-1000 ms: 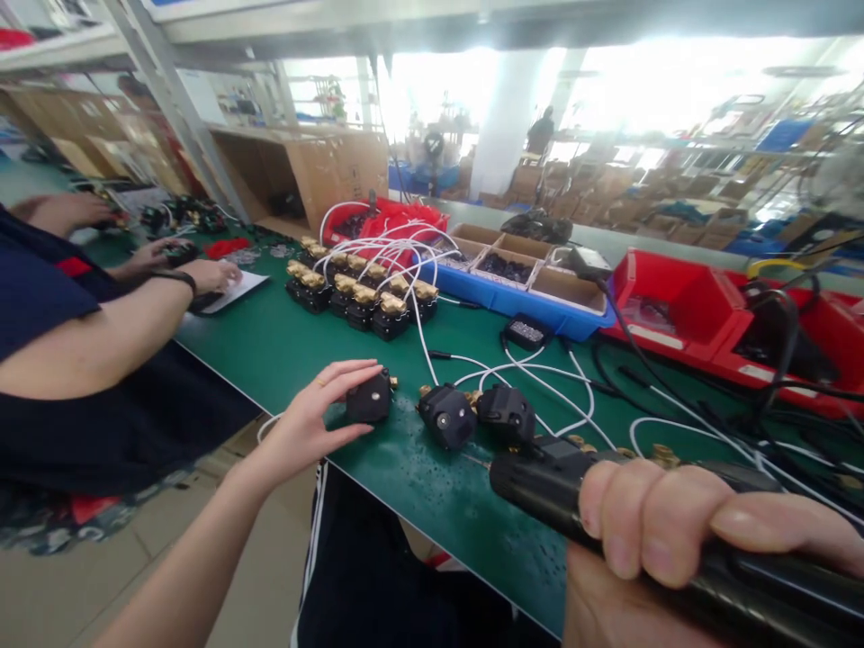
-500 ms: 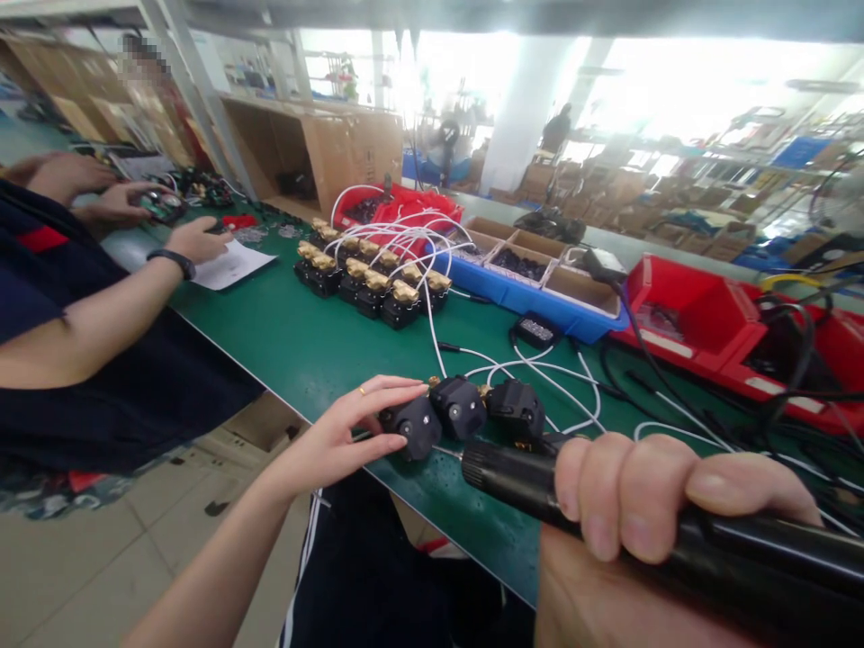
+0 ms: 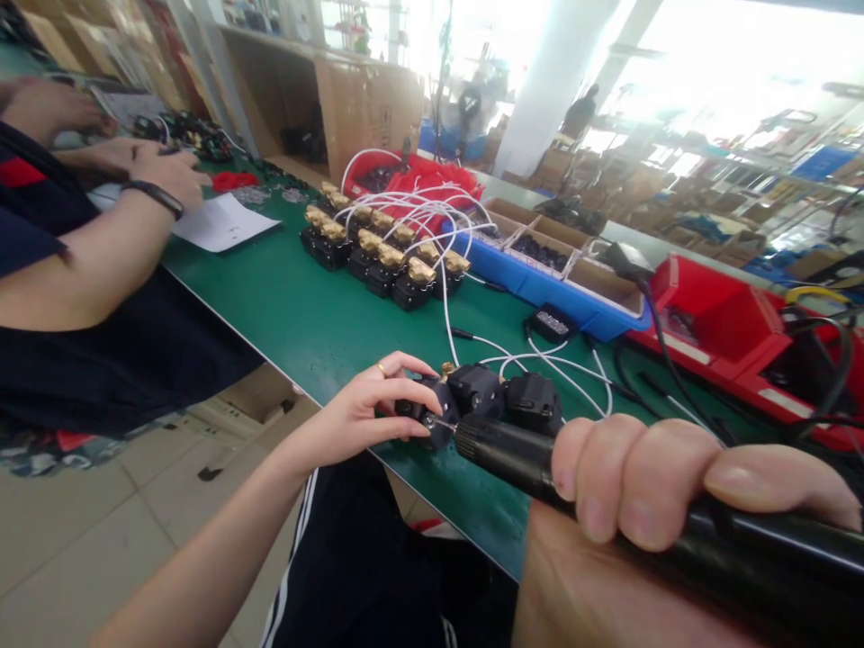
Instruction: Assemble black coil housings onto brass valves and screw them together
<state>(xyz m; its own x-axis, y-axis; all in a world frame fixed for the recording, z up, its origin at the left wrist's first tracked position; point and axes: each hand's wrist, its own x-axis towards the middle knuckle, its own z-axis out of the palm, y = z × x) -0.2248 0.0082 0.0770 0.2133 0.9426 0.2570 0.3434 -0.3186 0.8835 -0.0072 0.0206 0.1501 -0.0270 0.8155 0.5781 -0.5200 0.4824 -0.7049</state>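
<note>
Left hand: my left hand (image 3: 368,416) pinches the nearest black block (image 3: 432,421) between thumb and fingers, at the near edge of the bench (image 3: 303,315). A ring shows on one finger.
Right hand: my right hand (image 3: 648,504) is wrapped tight round the black driver (image 3: 503,450), close to the camera at lower right.
Driver tip: the thin bit points left and meets the face of the held block, just beside my left thumb.
Row: two more blocks (image 3: 506,396) stand in a line to the right of the held one, touching each other, with a brass fitting showing behind.
Cables: white cables (image 3: 540,364) run from this row across the green bench top toward the far side.
Far group: a cluster of brass-topped blocks (image 3: 384,252) stands well apart, farther back, with white cables arching over it.
Containers: a blue tray (image 3: 540,290) of cardboard boxes lies behind the cluster, and red bins (image 3: 715,319) sit to its right.
Co-worker: another person's arm (image 3: 87,261), with a dark wristband, reaches in from the left. That hand rests beside a sheet of paper (image 3: 216,223).
</note>
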